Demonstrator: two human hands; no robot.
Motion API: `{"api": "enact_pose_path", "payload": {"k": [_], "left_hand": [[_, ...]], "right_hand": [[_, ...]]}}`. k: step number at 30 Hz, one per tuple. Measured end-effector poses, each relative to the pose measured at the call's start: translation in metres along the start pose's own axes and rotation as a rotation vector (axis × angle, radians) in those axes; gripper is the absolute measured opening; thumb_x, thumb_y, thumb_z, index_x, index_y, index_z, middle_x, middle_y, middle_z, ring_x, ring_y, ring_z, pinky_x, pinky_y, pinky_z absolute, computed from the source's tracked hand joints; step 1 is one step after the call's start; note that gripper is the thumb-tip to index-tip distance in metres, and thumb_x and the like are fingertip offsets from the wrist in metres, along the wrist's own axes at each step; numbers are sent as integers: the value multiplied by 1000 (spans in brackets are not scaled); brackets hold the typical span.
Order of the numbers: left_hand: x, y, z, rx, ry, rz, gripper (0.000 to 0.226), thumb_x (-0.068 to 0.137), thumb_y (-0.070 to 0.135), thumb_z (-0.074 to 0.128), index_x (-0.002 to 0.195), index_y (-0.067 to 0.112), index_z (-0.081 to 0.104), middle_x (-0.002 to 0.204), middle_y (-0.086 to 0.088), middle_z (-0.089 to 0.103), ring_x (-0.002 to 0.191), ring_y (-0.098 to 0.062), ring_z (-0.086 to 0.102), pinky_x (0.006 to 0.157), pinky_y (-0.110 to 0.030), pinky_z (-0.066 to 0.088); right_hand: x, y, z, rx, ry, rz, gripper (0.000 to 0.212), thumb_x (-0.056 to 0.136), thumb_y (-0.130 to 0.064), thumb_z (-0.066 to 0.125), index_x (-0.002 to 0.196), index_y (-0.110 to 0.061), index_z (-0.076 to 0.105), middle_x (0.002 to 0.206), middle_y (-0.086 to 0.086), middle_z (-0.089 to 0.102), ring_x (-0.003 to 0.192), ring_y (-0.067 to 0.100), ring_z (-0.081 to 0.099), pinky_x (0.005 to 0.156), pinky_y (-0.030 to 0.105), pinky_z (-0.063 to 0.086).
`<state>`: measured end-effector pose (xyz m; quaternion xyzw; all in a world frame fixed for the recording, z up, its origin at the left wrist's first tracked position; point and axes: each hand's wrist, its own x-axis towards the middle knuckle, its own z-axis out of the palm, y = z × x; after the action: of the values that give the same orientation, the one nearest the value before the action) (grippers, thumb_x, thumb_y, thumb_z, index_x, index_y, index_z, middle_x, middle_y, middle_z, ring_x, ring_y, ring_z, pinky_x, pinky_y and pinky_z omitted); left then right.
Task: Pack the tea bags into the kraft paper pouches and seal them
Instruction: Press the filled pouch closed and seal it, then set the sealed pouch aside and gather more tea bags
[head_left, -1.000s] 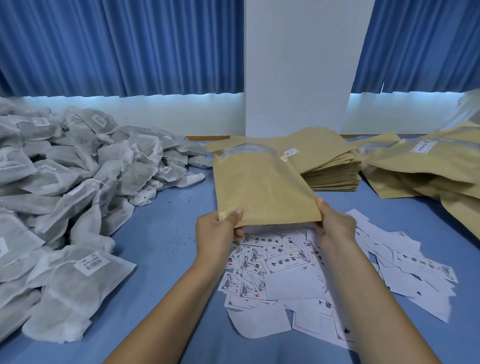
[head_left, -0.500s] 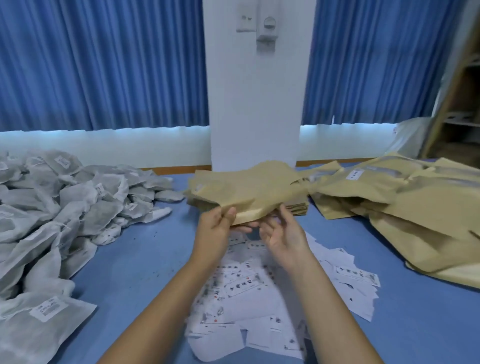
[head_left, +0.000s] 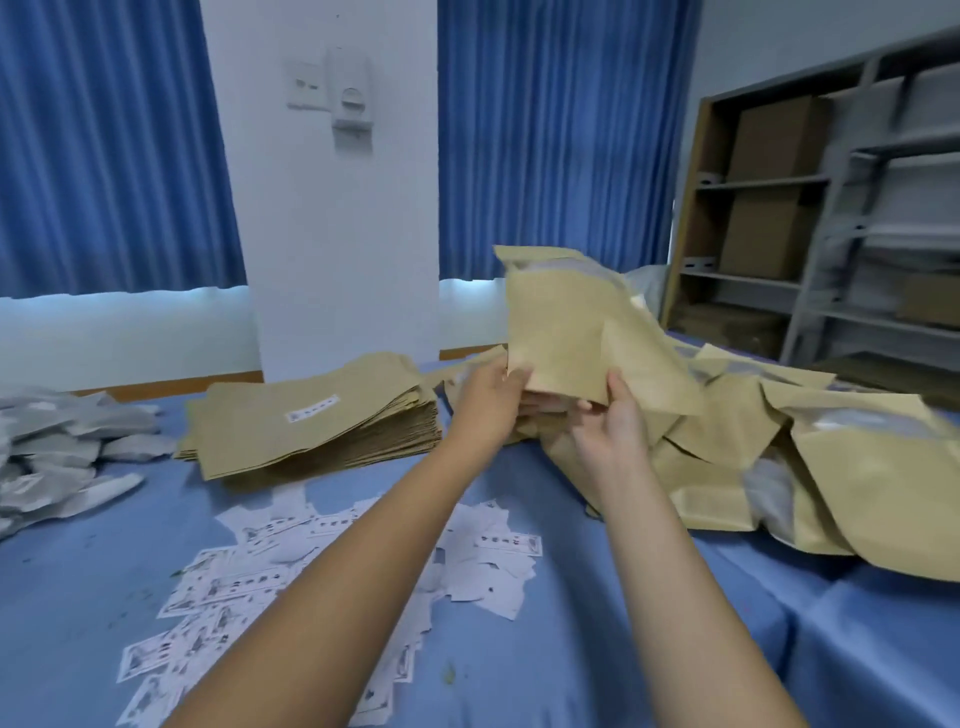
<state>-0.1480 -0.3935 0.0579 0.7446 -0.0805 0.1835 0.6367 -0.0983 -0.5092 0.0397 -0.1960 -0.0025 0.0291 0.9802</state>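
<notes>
Desk: covered in blue cloth (head_left: 519, 675).
Paper slips: white printed slips (head_left: 249, 587) lay scattered loose toward the desk's near edge.
Pillar: white (head_left: 337, 260), it stood behind the desk's far edge and bore a switch plate (head_left: 306, 85) beside a small white unit (head_left: 352, 104).
Curtains: blue (head_left: 104, 156), hanging on both sides of the pillar.
Shelving: (head_left: 831, 234) stood beyond the far right corner, with brown cardboard boxes (head_left: 774, 137) on it.

Packing room — shelving (head_left: 810, 218), stacked pouches (head_left: 311, 421)

Print on the paper labels (head_left: 228, 590) is illegible.
</notes>
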Motion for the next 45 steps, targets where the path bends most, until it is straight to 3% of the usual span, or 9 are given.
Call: {"api": "enact_pose_path", "payload": {"k": [5, 11, 17, 25, 30, 36, 39, 42, 45], "left_hand": [[28, -34, 25, 90, -77, -319, 36, 93, 15, 54, 127, 8, 44, 90, -9, 65, 60, -17, 60, 56, -25, 47], [28, -106, -68, 1372, 240, -96, 41, 91, 22, 52, 129, 11, 44, 130, -10, 48, 120, -28, 44, 94, -37, 40], [16, -152, -200, 1771, 167, -339, 54, 99, 20, 42, 147, 9, 19, 149, -8, 34, 141, -24, 25, 111, -44, 23], [-9, -148, -238, 1627, 241, 63, 36, 36, -14, 79, 63, 6, 65, 58, -10, 60, 51, -25, 58, 49, -24, 42], [-23, -157, -252, 1073, 463, 67, 21, 79, -14, 55, 89, 1, 66, 89, -12, 54, 82, -29, 55, 66, -37, 43], [-75, -127, -294, 772, 706, 468, 18, 79, -10, 59, 80, 7, 64, 84, 5, 48, 83, 3, 52, 72, -7, 38], [-112, -126, -327, 713, 622, 536, 16, 79, 0, 62, 80, 16, 60, 88, 1, 54, 88, 2, 55, 76, -17, 43], [-135, -123, -348, 616, 509, 433, 13, 85, 28, 67, 79, 19, 60, 86, -17, 58, 90, -3, 58, 78, -19, 43], [-135, -132, -358, 714, 672, 197, 26, 78, -7, 65, 80, 19, 63, 92, -19, 57, 90, -28, 57, 73, -10, 38]], "right_hand": [[31, -24, -15, -237, 153, 74, 18, 99, -11, 49, 114, -1, 53, 126, 16, 47, 122, 29, 52, 89, 30, 54], [33, 53, -37, -464, 188, 294, 20, 97, -1, 40, 81, 3, 52, 79, 16, 55, 56, 24, 62, 44, 20, 53], [24, 162, -29, -579, 74, 493, 22, 97, -3, 45, 78, 3, 55, 75, 16, 60, 61, 27, 58, 40, 21, 50], [2, 248, -23, -653, -147, 622, 16, 96, -11, 51, 94, 4, 59, 84, 16, 67, 70, 28, 66, 57, 29, 56], [-6, 258, -19, -731, -359, 532, 26, 93, -13, 60, 114, 1, 59, 106, 13, 71, 93, 29, 69, 79, 32, 57], [-11, 237, -17, -534, -641, 727, 52, 87, 6, 55, 137, -2, 42, 135, 18, 55, 121, 42, 54, 92, 42, 53], [-13, 222, -6, -525, -616, 801, 37, 97, -21, 49, 128, -4, 57, 132, 20, 57, 119, 38, 56, 87, 40, 54], [-12, 217, -6, -500, -597, 902, 78, 88, -69, 33, 120, -6, 67, 128, 18, 60, 121, 32, 56, 95, 43, 50], [-27, 221, -3, -407, -668, 1057, 98, 78, -76, 47, 140, 0, 44, 144, 21, 44, 132, 36, 44, 104, 51, 40]]}}
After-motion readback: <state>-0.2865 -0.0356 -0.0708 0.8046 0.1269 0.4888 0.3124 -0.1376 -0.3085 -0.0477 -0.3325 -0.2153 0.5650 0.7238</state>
